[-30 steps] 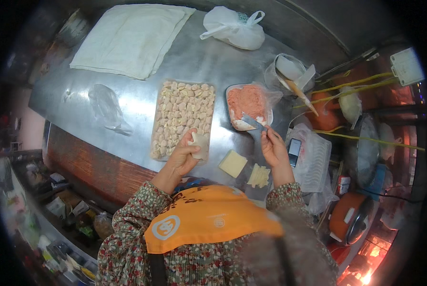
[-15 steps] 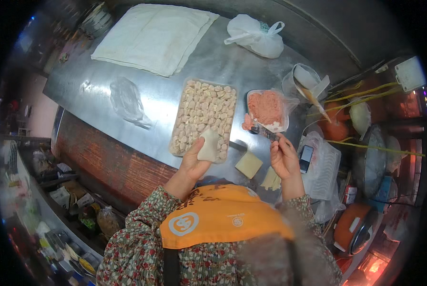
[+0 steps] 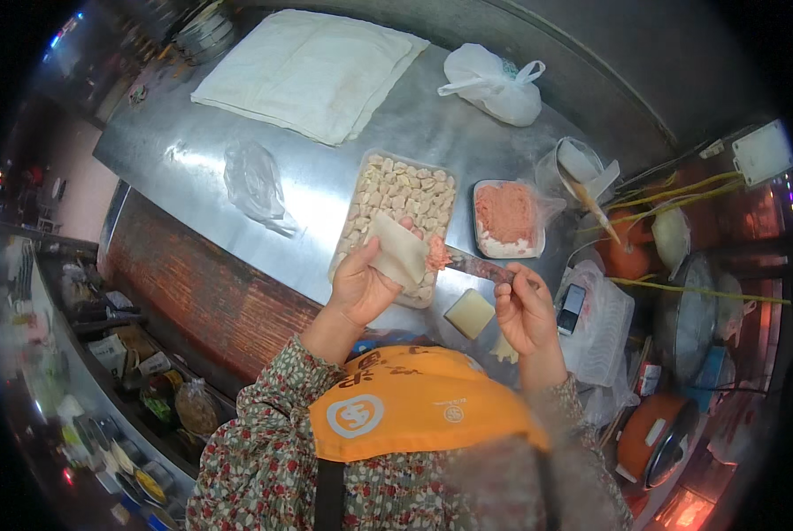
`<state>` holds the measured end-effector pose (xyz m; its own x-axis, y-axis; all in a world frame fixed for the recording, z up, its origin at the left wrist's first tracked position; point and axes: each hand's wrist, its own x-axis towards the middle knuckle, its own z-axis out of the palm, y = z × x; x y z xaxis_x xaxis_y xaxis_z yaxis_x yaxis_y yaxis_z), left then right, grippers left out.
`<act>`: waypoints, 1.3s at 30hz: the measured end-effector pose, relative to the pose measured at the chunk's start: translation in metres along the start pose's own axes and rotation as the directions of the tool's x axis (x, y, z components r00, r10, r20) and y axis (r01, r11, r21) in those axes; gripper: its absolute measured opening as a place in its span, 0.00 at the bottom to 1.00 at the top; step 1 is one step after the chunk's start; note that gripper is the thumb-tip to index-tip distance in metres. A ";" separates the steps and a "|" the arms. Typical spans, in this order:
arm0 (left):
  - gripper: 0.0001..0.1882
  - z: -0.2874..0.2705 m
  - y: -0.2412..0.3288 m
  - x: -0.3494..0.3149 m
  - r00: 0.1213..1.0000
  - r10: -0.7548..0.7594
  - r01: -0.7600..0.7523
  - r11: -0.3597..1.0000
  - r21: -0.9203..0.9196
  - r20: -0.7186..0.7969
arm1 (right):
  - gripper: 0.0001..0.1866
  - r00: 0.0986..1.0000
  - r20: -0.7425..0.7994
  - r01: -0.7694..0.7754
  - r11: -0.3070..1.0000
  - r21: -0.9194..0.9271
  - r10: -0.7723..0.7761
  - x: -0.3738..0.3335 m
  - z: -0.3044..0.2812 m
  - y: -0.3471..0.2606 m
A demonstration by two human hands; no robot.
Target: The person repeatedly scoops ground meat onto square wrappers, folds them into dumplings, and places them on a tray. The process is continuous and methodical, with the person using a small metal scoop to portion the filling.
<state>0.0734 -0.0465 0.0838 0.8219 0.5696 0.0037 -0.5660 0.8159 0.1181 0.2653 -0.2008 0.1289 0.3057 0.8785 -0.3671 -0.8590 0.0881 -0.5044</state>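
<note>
Wrapper [image 3: 398, 253] edge in left fingers [image 3: 358, 261], tabletop strip [image 3: 464, 199] between tray [image 3: 350, 205] and meat [image 3: 504, 211]

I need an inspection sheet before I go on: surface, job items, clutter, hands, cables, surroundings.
Surface: shiny metal table.
Job's things: dumplings in the tray; filling in the dish; pale stack nearer the person.
Clutter: cloth, clear bag, white bag, phone.
Hands: left hand holds a wrapper; right hand holds a blade, a lump of filling at its tip.
Cables: yellow strands at right; cables or cords, cannot tell.
Surroundings: lidded pot at right, packets at lower left.
</note>
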 end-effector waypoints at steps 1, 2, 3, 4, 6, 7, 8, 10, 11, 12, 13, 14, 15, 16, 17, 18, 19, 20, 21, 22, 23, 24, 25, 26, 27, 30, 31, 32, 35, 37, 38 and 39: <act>0.27 0.005 0.003 0.005 0.989 -0.039 0.042 0.999 -0.020 0.145 | 0.10 0.999 0.013 0.036 0.998 -0.056 -0.036 -0.001 0.005 0.001; 0.27 0.011 0.006 0.008 0.955 -0.075 0.088 0.996 -0.034 0.288 | 0.10 0.997 0.040 0.076 0.991 -0.107 -0.072 -0.002 0.010 0.002; 0.29 0.018 0.004 0.001 0.991 -0.002 0.025 0.986 -0.167 0.134 | 0.09 0.989 0.097 0.127 0.981 -0.147 -0.114 -0.003 0.015 0.002; 0.29 0.024 0.005 0.000 0.998 -0.005 0.012 0.995 -0.100 0.067 | 0.09 0.978 0.111 0.204 0.938 -0.281 -0.179 -0.004 0.020 0.003; 0.31 0.033 0.007 -0.002 1.000 -0.004 0.004 1.000 -0.004 0.000 | 0.08 0.928 0.219 0.371 0.796 -0.479 -0.301 -0.007 0.029 0.005; 0.31 0.036 0.007 -0.003 0.999 -0.017 0.018 1.000 0.013 -0.039 | 0.08 0.867 0.360 0.499 0.589 -0.635 -0.345 -0.007 0.033 0.003; 0.31 0.038 0.007 -0.003 0.998 -0.031 0.031 1.000 -0.001 -0.047 | 0.08 0.793 0.502 0.605 0.349 -0.716 -0.346 -0.005 0.037 -0.001; 0.31 0.041 0.007 -0.004 0.996 -0.049 0.047 0.999 -0.022 -0.070 | 0.09 0.641 0.726 0.733 -0.081 -0.675 -0.248 -0.002 0.043 -0.004; 0.31 0.041 0.007 -0.004 0.995 -0.051 0.049 0.998 -0.030 -0.085 | 0.09 0.568 0.805 0.768 -0.240 -0.594 -0.172 0.000 0.045 -0.004; 0.31 0.041 0.007 -0.003 0.993 -0.053 0.050 0.998 -0.034 -0.106 | 0.09 0.496 0.865 0.784 -0.387 -0.486 -0.081 0.001 0.046 -0.004; 0.31 0.040 0.007 -0.003 0.990 -0.058 0.050 0.997 -0.064 -0.131 | 0.15 0.496 0.868 0.796 -0.404 -0.450 0.011 0.002 0.047 -0.003; 0.30 0.039 0.008 -0.003 0.985 -0.064 0.049 0.995 -0.090 -0.163 | 0.15 0.471 0.882 0.813 -0.397 -0.426 0.020 0.004 0.047 0.000; 0.30 0.038 0.009 -0.003 0.978 -0.072 0.049 0.992 -0.116 -0.195 | 0.15 0.460 0.887 0.823 -0.392 -0.412 0.035 0.007 0.047 0.005; 0.29 0.037 0.010 -0.003 0.975 -0.073 0.049 0.992 -0.117 -0.210 | 0.15 0.445 0.895 0.833 -0.385 -0.397 0.039 0.010 0.047 0.010; 0.29 0.035 0.012 -0.003 0.972 -0.074 0.048 0.992 -0.117 -0.225 | 0.17 0.422 0.905 0.856 -0.354 -0.378 0.054 0.012 0.047 0.011; 0.28 0.034 0.014 -0.003 0.965 -0.073 0.045 0.993 -0.113 -0.252 | 0.17 0.417 0.906 0.865 -0.337 -0.372 0.068 0.012 0.046 0.013; 0.28 0.033 0.016 -0.004 0.955 -0.073 0.046 0.994 -0.102 -0.287 | 0.17 0.411 0.909 0.873 -0.316 -0.370 0.070 0.009 0.045 0.016; 0.28 0.031 0.017 -0.005 0.959 -0.068 0.036 0.992 -0.122 -0.275 | 0.17 0.406 0.911 0.881 -0.295 -0.370 0.071 0.007 0.044 0.017; 0.29 0.030 0.018 -0.005 0.959 -0.060 0.023 0.991 -0.134 -0.277 | 0.17 0.395 0.914 0.886 -0.299 -0.355 0.087 0.006 0.043 0.017; 0.29 0.029 0.019 -0.005 0.964 -0.052 0.014 0.989 -0.148 -0.260 | 0.17 0.409 0.908 0.883 -0.293 -0.366 0.097 0.003 0.042 0.015; 0.30 0.029 0.021 -0.003 0.961 -0.059 0.018 0.988 -0.154 -0.269 | 0.17 0.418 0.903 0.881 -0.285 -0.377 0.097 -0.001 0.041 0.013; 0.29 0.028 0.022 -0.002 0.968 -0.051 0.009 0.985 -0.171 -0.245 | 0.16 0.436 0.894 0.875 -0.282 -0.394 0.104 -0.004 0.040 0.012; 0.29 0.028 0.024 -0.001 0.970 -0.045 -0.001 0.982 -0.189 -0.238 | 0.15 0.439 0.895 0.875 -0.266 -0.405 0.079 -0.007 0.040 0.010; 0.29 0.028 0.026 0.000 0.972 -0.038 -0.011 0.979 -0.206 -0.231 | 0.14 0.451 0.891 0.870 -0.254 -0.423 0.061 -0.009 0.039 0.008; 0.28 0.028 0.028 0.000 0.979 -0.030 -0.005 0.985 -0.174 -0.200 | 0.13 0.470 0.882 0.861 -0.243 -0.447 0.044 -0.011 0.038 0.007; 0.26 0.027 0.032 0.000 0.988 -0.021 0.005 0.995 -0.102 -0.156 | 0.13 0.516 0.856 0.831 -0.245 -0.500 0.005 -0.015 0.034 0.004; 0.25 0.026 0.032 -0.001 0.984 -0.020 0.004 0.996 -0.094 -0.177 | 0.13 0.515 0.857 0.834 -0.241 -0.496 0.018 -0.014 0.034 0.005; 0.25 0.024 0.032 -0.001 0.988 -0.016 0.004 0.997 -0.079 -0.154 | 0.13 0.516 0.856 0.836 -0.235 -0.496 0.029 -0.013 0.033 0.006; 0.21 0.018 0.031 0.001 0.961 -0.059 0.056 0.998 -0.017 -0.271 | 0.13 0.505 0.862 0.848 -0.205 -0.488 0.037 -0.009 0.034 0.011; 0.16 0.016 0.028 0.002 0.935 -0.006 0.032 0.997 0.067 -0.355 | 0.13 0.494 0.869 0.855 -0.195 -0.480 0.026 -0.005 0.036 0.015; 0.14 0.016 0.026 0.002 0.895 0.026 0.033 0.992 0.124 -0.446 | 0.13 0.490 0.872 0.856 -0.197 -0.477 0.016 -0.004 0.038 0.016; 0.10 0.016 0.023 0.000 0.914 0.079 0.005 0.979 0.205 -0.397 | 0.13 0.496 0.868 0.852 -0.203 -0.483 0.016 -0.003 0.039 0.018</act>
<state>0.0617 -0.0295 0.1027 0.6816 0.6244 -0.3815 -0.5367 0.7810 0.3193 0.2334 -0.1836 0.1513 -0.2187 0.8450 0.4880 0.6332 0.5034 -0.5879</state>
